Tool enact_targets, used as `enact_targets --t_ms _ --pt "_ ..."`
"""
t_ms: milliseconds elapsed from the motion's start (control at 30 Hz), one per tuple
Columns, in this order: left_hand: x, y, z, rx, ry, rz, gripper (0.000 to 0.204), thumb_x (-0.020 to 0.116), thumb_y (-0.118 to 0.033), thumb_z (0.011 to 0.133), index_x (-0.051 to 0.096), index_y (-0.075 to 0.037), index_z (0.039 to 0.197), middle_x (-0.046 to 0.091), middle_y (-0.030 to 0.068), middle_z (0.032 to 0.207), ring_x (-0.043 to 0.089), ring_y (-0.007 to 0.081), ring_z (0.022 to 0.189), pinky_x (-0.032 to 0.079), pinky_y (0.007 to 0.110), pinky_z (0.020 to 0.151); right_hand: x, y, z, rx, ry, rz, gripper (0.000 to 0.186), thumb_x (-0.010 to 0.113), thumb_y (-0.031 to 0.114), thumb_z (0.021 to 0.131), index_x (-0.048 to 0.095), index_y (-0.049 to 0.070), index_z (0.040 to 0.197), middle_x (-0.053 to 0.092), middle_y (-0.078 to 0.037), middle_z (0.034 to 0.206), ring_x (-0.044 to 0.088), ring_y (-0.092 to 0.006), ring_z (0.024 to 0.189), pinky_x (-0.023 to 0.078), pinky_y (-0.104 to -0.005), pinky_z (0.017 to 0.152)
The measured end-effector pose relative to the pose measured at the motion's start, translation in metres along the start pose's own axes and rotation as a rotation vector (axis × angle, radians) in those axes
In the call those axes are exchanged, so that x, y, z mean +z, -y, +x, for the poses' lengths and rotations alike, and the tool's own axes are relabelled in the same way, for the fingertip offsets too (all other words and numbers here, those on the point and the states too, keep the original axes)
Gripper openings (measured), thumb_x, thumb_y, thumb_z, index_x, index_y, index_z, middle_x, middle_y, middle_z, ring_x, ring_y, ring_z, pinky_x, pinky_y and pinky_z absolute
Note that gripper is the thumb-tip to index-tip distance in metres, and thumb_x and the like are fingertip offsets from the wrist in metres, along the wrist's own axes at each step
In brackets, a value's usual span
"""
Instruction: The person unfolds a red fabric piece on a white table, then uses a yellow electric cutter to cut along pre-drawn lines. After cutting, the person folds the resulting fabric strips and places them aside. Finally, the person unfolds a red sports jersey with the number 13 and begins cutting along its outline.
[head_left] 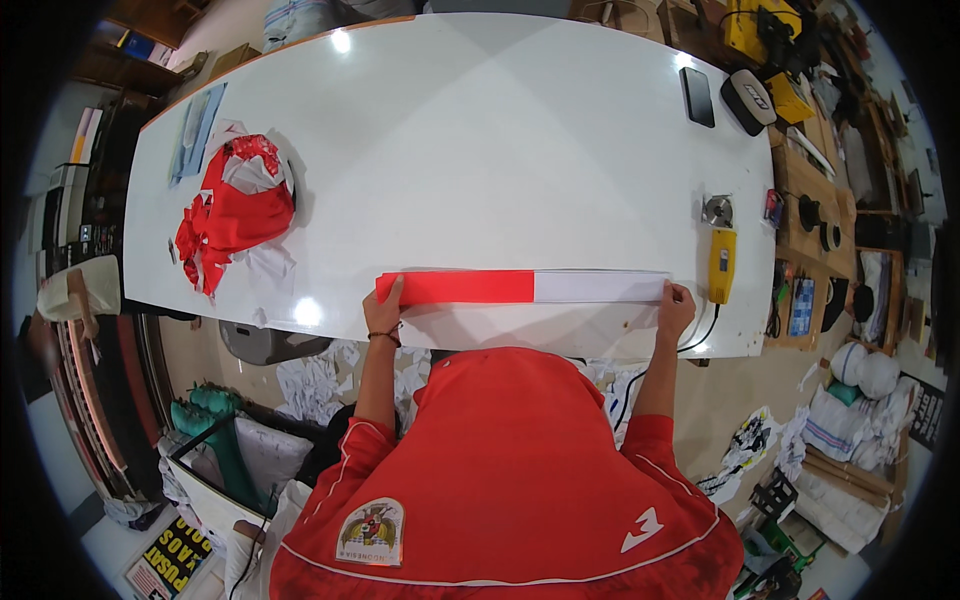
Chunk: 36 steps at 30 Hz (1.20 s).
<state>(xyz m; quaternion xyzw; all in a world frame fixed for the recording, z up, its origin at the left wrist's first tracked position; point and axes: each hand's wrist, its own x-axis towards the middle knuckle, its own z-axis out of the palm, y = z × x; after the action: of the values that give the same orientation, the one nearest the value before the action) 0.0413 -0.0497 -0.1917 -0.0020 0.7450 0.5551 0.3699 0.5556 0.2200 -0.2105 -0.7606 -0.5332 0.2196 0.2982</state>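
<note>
A long narrow strip of cloth (pixel 470 287), red on its left half and white on its right, is stretched straight along the near edge of the white table. My left hand (pixel 384 305) pinches its red end, thumb on top. At the white end, my right hand (pixel 677 305) grips the corner between thumb and fingers. The strip lies flat and level between both hands. To the right of my right hand is a yellow handheld electric cutter (pixel 721 265) with a round metal head, its cord running off the near edge.
A crumpled heap of red and white cloth (pixel 245 205) lies on the left of the table (pixel 480 150), near pale blue sheets (pixel 196 132). A black phone (pixel 697 97) and a dark case (pixel 748 102) sit at the far right. White scraps (pixel 308 385) litter the floor.
</note>
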Motion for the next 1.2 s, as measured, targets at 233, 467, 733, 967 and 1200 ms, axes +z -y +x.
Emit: enact_targets --t_ms 233,467,733,967,1200 --pt "0.002 0.004 0.005 0.03 -0.027 0.022 0.029 0.082 -0.025 0.098 0.078 0.004 0.104 0.077 0.0078 0.091 0.073 0.0159 0.074 0.065 0.035 0.066 0.002 -0.005 0.003 -0.06 0.017 -0.074 0.029 0.081 0.03 0.095 0.079 0.002 0.1 0.078 -0.013 0.091 0.073 -0.0259 0.084 0.056 -0.0397 0.079" --pt "-0.01 -0.005 0.0 0.194 -0.137 0.494 0.029 0.082 -0.025 0.095 0.081 0.001 0.107 0.08 0.0103 0.09 0.075 0.0165 0.077 0.064 0.034 0.069 0.001 -0.005 0.005 -0.006 0.037 -0.059 0.031 0.082 0.031 0.094 0.08 0.001 0.098 0.078 -0.013 0.092 0.073 -0.0248 0.087 0.056 -0.0389 0.08" --pt "-0.018 -0.001 -0.001 0.273 -0.245 0.596 0.03 0.083 -0.027 0.089 0.082 -0.003 0.106 0.082 0.0158 0.095 0.08 0.0239 0.089 0.061 0.036 0.087 0.001 0.001 0.001 0.005 0.026 -0.065 0.036 0.085 0.036 0.092 0.078 0.003 0.104 0.075 -0.014 0.096 0.072 -0.0273 0.087 0.056 -0.041 0.08" --pt "-0.017 -0.002 -0.003 0.366 -0.318 0.681 0.033 0.084 -0.024 0.088 0.079 -0.004 0.114 0.08 0.0111 0.093 0.077 0.0212 0.085 0.06 0.036 0.079 0.011 -0.006 0.002 -0.072 0.042 -0.328 0.039 0.086 0.036 0.09 0.075 0.003 0.107 0.07 -0.015 0.101 0.07 -0.0306 0.09 0.057 -0.0423 0.083" --pt "0.006 -0.003 -0.001 0.301 0.022 0.162 0.027 0.077 -0.021 0.1 0.076 0.0 0.118 0.079 0.0108 0.1 0.077 0.0176 0.087 0.061 0.03 0.079 0.02 0.058 -0.02 -0.08 0.26 0.195 0.025 0.083 0.012 0.088 0.068 0.002 0.106 0.068 -0.01 0.099 0.066 -0.019 0.089 0.055 -0.0354 0.082"
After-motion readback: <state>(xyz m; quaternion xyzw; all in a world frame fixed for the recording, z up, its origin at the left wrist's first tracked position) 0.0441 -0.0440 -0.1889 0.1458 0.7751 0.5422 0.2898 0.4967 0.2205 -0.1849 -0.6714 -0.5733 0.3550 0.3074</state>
